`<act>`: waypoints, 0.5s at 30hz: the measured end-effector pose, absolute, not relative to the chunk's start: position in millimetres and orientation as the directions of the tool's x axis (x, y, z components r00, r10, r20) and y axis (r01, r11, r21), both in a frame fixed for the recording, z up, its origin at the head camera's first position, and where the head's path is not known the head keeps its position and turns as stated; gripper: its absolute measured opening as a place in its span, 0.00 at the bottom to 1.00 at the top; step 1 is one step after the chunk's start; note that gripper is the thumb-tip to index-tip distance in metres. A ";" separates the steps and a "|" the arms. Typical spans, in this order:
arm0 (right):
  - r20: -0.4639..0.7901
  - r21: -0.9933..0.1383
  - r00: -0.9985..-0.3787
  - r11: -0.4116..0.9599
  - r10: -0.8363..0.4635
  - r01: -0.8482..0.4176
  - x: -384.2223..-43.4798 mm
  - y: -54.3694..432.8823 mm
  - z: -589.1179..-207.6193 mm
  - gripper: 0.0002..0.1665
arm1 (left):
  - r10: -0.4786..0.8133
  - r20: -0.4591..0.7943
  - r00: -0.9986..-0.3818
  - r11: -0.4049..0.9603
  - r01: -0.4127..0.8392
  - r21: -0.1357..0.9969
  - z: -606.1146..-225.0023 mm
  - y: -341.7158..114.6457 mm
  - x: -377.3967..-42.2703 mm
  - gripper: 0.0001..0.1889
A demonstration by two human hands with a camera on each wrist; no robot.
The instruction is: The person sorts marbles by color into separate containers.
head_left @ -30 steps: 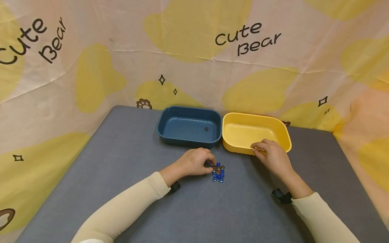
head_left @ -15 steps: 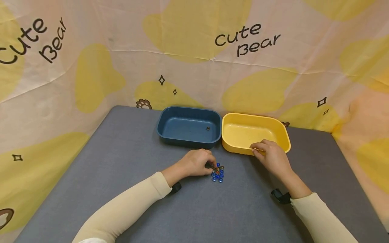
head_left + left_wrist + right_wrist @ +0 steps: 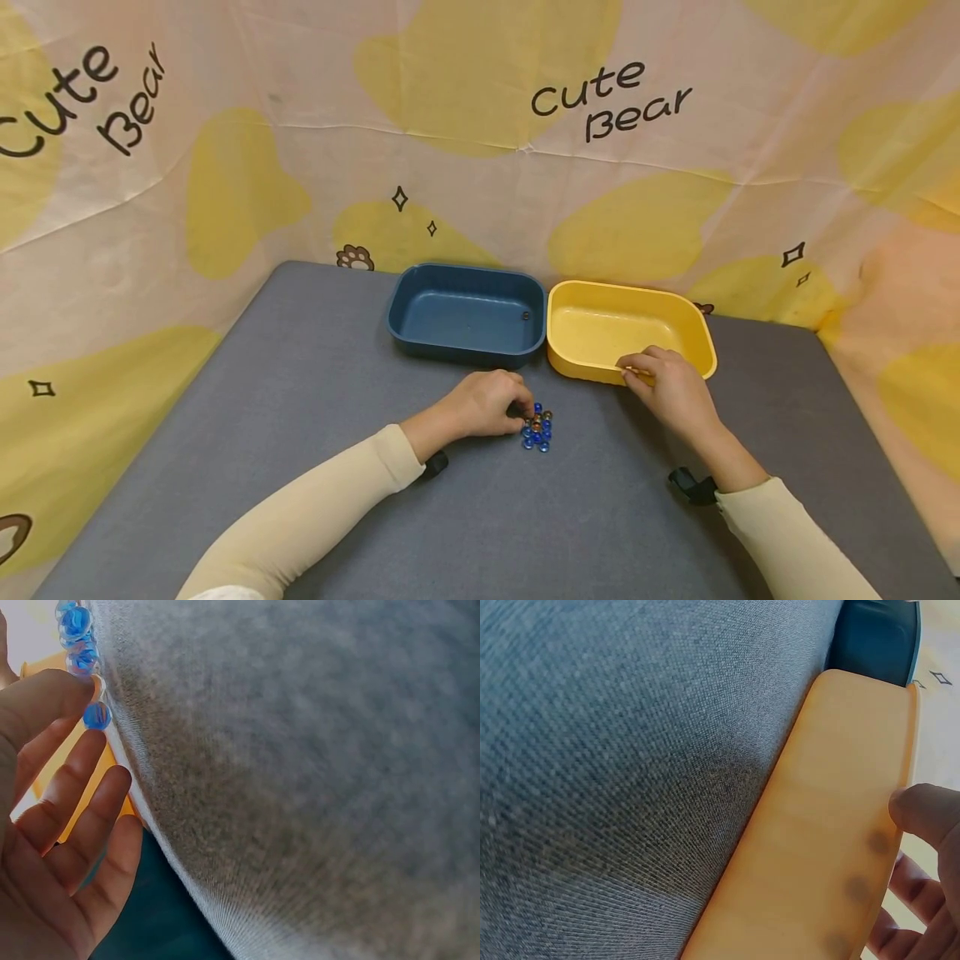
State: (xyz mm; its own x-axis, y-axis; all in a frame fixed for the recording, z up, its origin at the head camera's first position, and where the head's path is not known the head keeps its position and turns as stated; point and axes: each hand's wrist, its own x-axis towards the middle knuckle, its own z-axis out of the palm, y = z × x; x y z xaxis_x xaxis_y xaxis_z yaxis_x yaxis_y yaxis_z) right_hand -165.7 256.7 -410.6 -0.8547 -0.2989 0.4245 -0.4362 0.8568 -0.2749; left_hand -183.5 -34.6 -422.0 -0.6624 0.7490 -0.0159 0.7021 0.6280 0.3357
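Note:
A small cluster of glass marbles (image 3: 545, 425), mostly blue with a few brownish ones, lies on the grey cloth in the head view. My left hand (image 3: 483, 404) is at the cluster's left edge, thumb and index finger pinching a brownish marble there. In the left wrist view the thumb hides most of that marble, and a blue marble (image 3: 97, 716) sits close beside the fingertips. My right hand (image 3: 671, 387) grips the front rim of the yellow bin (image 3: 581, 367), thumb outside and fingers over the inner side, as the right wrist view also shows.
Left of the yellow bin and right beside it stands a dark blue bin (image 3: 465, 348), with one small brownish marble (image 3: 526, 316) near its right wall. Behind both bins hangs a patterned cloth backdrop (image 3: 465, 125). Grey cloth (image 3: 480, 517) covers the table.
The brownish marble in the blue bin has rolled to the right. My left fingertips have closed in on the cluster's left edge. The right hand stays on the yellow rim.

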 end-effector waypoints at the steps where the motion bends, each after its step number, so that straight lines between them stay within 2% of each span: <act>1: 0.425 -0.275 -0.855 0.857 -0.299 -0.436 -165.7 256.6 -410.6 0.07 | 0.749 -0.017 -0.662 0.629 0.702 0.335 -422.1 -34.5 -183.5 0.06; 15: 0.426 -0.271 -0.854 0.858 -0.299 -0.436 -165.5 256.5 -410.8 0.07 | 0.747 -0.015 -0.664 0.626 0.697 0.350 -423.0 -35.6 -184.5 0.04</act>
State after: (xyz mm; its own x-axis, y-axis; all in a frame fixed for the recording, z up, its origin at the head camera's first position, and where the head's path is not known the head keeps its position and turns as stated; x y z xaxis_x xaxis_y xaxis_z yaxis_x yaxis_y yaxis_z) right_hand -165.5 256.5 -410.8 -0.8538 -0.2991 0.4261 -0.4358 0.8583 -0.2709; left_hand -184.5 -35.6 -423.0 -0.6644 0.7473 -0.0147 0.6967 0.6263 0.3498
